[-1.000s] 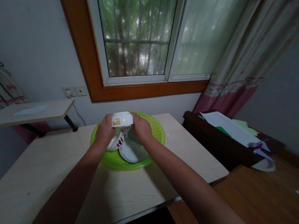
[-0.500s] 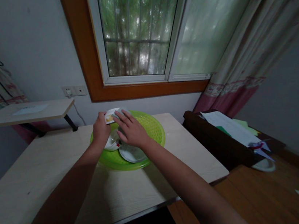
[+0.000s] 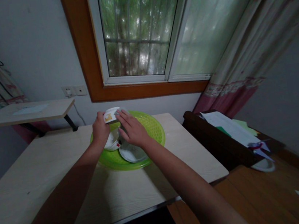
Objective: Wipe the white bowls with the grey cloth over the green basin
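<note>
My left hand [image 3: 100, 128] grips the rim side of a white bowl [image 3: 109, 116] with a yellow figure on its outside, raised over the basket and tilted. Against the bowl's right side lies my right hand [image 3: 133, 129], its fingers pressing what looks like a thin greyish cloth [image 3: 123, 109] that they mostly cover. Below both hands is a round lime-green plastic basket [image 3: 156, 135]. Inside it are another white bowl [image 3: 112, 145] with a small red and dark print and a pale plate [image 3: 133, 155], partly hidden by my right hand.
The basket stands on a pale wooden table [image 3: 73, 181] near the window wall. A raised shelf [image 3: 42, 113] on dark legs occupies the table's left rear. Right of the table, papers [image 3: 228, 127] lie on a dark brown piece of furniture [image 3: 213, 138].
The bowl has turned slightly in my left hand, so more of the yellow figure shows. My right hand and the greyish cloth have shifted a little along its side.
</note>
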Tool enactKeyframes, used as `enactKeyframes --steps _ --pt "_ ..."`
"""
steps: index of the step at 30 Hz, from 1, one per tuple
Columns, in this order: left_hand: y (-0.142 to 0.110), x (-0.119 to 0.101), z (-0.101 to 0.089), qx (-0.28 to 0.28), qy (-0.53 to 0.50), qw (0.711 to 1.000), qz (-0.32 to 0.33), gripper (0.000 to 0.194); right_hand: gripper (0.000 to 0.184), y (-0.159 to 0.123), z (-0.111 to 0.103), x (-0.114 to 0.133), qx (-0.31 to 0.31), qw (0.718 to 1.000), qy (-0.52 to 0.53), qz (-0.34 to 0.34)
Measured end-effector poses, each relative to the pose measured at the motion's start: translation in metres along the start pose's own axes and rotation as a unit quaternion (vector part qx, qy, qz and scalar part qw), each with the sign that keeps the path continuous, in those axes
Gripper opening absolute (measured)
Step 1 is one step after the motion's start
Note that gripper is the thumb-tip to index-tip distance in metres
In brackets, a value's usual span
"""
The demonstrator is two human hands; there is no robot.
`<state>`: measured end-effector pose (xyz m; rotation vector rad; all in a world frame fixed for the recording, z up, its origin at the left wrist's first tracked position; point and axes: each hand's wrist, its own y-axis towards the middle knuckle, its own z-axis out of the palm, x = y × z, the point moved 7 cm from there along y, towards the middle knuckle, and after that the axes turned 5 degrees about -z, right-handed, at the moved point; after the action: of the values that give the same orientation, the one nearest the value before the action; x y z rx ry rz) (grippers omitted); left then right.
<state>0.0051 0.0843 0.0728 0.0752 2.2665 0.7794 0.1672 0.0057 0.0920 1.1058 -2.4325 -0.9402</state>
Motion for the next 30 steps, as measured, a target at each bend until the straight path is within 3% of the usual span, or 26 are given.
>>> enactKeyframes --steps 6,12,15,24,30 --pt "0.001 0.004 0.004 0.004 -0.018 1.0 -0.014 0.03 0.059 0.004 0.003 0.018 0.035 0.997 -0.028 -0.065" --pt "0.002 0.004 -0.001 -0.005 -0.01 1.0 -0.027 0.041 0.061 0.001 0.0 -0.007 -0.004 0.999 -0.027 0.042" --pt "0.003 0.005 -0.002 -0.006 -0.012 0.999 -0.032 0.041 0.063 -0.001 -0.002 -0.012 -0.008 0.998 -0.017 0.059" --pt "0.0 0.005 0.003 0.007 -0.013 1.0 -0.009 0.032 0.064 0.003 0.005 0.019 0.044 0.995 -0.014 -0.084" --pt "0.002 0.006 0.005 0.01 -0.015 1.0 -0.018 0.033 0.06 0.004 0.005 0.014 0.035 0.997 -0.014 -0.066"
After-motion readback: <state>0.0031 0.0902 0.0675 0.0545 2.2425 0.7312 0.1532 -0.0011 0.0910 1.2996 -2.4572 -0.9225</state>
